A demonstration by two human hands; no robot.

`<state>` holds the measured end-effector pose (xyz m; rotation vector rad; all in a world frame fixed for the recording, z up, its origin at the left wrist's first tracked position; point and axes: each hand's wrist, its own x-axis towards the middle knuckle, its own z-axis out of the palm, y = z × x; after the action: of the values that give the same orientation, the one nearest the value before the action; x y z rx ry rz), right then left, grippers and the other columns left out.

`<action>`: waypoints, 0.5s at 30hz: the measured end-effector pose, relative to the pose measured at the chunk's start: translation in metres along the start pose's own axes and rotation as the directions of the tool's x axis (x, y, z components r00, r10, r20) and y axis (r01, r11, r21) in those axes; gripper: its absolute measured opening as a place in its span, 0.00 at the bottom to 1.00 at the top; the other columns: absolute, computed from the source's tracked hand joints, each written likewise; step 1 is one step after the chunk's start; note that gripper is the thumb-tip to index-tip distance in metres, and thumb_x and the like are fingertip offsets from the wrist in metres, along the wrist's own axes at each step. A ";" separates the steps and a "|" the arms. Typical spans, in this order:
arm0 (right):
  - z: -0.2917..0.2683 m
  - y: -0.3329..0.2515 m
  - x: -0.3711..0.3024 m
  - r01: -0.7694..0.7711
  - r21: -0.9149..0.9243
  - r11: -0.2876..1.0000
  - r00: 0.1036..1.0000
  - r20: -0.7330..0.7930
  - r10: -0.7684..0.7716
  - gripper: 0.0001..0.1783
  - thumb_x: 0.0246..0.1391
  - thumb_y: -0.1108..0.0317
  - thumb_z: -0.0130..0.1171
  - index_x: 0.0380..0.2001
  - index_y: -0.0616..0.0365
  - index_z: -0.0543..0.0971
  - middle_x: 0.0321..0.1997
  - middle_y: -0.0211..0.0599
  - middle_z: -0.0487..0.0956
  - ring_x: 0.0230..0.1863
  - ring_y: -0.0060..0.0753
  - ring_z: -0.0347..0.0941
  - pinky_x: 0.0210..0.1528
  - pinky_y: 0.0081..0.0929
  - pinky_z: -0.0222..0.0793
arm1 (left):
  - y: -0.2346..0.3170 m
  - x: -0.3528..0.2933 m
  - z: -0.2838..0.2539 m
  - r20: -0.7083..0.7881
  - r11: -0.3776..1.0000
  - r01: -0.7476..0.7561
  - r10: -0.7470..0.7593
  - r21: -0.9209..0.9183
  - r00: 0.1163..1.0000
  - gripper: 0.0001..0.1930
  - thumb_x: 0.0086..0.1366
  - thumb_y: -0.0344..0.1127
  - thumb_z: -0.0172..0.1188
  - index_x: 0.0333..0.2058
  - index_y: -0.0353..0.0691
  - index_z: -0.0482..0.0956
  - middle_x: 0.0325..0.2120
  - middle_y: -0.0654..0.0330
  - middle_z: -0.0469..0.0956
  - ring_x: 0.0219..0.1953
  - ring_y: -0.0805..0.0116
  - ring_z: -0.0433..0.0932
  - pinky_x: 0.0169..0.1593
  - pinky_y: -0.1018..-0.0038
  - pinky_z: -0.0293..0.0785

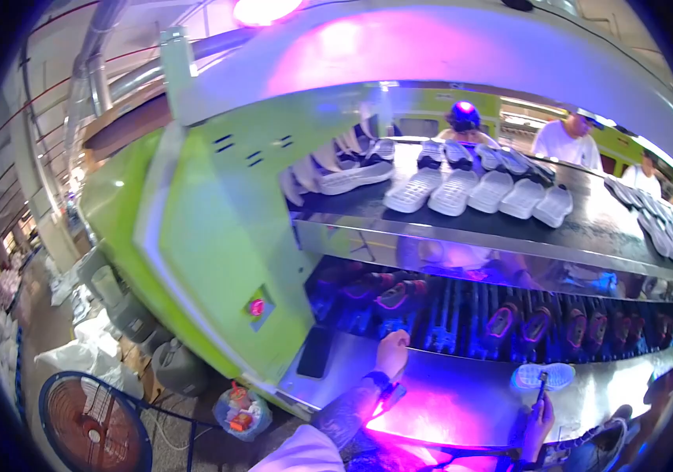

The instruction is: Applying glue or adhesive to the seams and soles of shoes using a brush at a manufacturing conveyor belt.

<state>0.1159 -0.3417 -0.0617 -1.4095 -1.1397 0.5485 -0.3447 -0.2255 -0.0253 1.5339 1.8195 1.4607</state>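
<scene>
My right hand (539,421) grips a thin dark-handled brush (542,384), its tip against a pale shoe sole (558,377) that lies on the metal bench (454,385). At the far edge of that bench, my left hand (393,352) is closed, fingers curled in; whatever it holds, if anything, is hidden. Beyond it, dark shoe uppers (501,321) with pink-lit rims sit on the rack of dark rollers (445,315). A dark phone-like slab (315,352) lies on the bench, left of my left hand.
Above the rack, a dark conveyor belt (600,228) carries pale soles (453,193) in rows. A green machine panel (226,236) stands left. Below are a floor fan (94,423), a lined bin (242,413) and dark jugs (181,367). People in white shirts (568,144) are across the belt.
</scene>
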 end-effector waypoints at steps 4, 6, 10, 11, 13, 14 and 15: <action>0.007 -0.021 -0.004 -0.118 0.089 0.989 0.993 0.028 0.116 0.19 0.72 0.66 0.54 0.61 0.65 0.77 0.31 0.18 0.71 0.26 0.09 0.61 0.26 0.14 0.57 | -0.010 0.002 -0.005 0.051 0.996 -0.073 0.071 0.046 0.996 0.07 0.59 0.24 0.51 0.32 0.40 0.78 0.28 0.44 0.78 0.35 0.41 0.80 0.39 0.54 0.73; 0.017 -0.053 -0.007 -0.195 0.112 0.974 0.981 0.045 0.191 0.19 0.72 0.66 0.55 0.60 0.65 0.78 0.31 0.19 0.72 0.26 0.09 0.61 0.26 0.14 0.58 | -0.029 0.000 -0.012 0.091 0.999 0.008 -0.011 0.038 0.996 0.07 0.63 0.23 0.50 0.32 0.40 0.77 0.24 0.47 0.77 0.26 0.51 0.79 0.32 0.59 0.71; 0.021 -0.052 -0.008 -0.205 0.202 0.958 0.978 0.016 0.207 0.20 0.72 0.65 0.55 0.61 0.67 0.76 0.30 0.19 0.73 0.25 0.09 0.62 0.26 0.14 0.58 | -0.051 0.011 -0.013 0.280 0.985 0.135 -0.101 -0.105 0.955 0.09 0.68 0.24 0.48 0.32 0.41 0.77 0.19 0.53 0.73 0.20 0.66 0.73 0.24 0.63 0.65; 0.021 -0.052 -0.009 -0.225 0.196 0.954 0.974 0.010 0.228 0.20 0.72 0.65 0.55 0.61 0.67 0.76 0.30 0.19 0.73 0.25 0.09 0.62 0.26 0.14 0.58 | -0.051 0.011 -0.011 0.242 0.983 0.144 -0.113 -0.112 0.964 0.10 0.70 0.25 0.48 0.32 0.42 0.77 0.18 0.55 0.71 0.18 0.71 0.70 0.22 0.64 0.63; 0.020 -0.055 -0.009 -0.279 0.183 0.943 0.960 0.020 0.280 0.21 0.72 0.65 0.55 0.61 0.67 0.76 0.30 0.20 0.74 0.27 0.11 0.63 0.27 0.15 0.58 | -0.047 0.010 -0.010 0.211 0.981 0.162 -0.137 -0.109 0.968 0.11 0.72 0.27 0.47 0.32 0.42 0.76 0.16 0.58 0.69 0.17 0.75 0.68 0.20 0.66 0.60; 0.020 -0.053 -0.007 -0.298 0.177 0.938 0.954 0.027 0.298 0.22 0.72 0.64 0.55 0.61 0.68 0.76 0.30 0.20 0.74 0.27 0.11 0.63 0.28 0.15 0.58 | -0.041 0.010 -0.009 0.204 0.989 0.112 -0.091 -0.097 0.975 0.13 0.73 0.25 0.44 0.30 0.42 0.74 0.15 0.64 0.65 0.17 0.80 0.64 0.20 0.72 0.58; 0.016 -0.041 -0.007 -0.236 0.042 0.971 0.972 0.017 0.236 0.23 0.72 0.61 0.55 0.61 0.69 0.76 0.33 0.24 0.79 0.30 0.14 0.69 0.32 0.17 0.64 | -0.036 0.013 -0.008 0.196 0.994 0.062 -0.044 -0.085 0.980 0.15 0.74 0.22 0.41 0.28 0.42 0.71 0.15 0.70 0.61 0.17 0.85 0.61 0.20 0.78 0.56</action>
<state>0.0864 -0.3466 -0.0290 -1.5152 -0.9690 0.7470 -0.3738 -0.2140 -0.0487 1.5143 1.6463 1.3014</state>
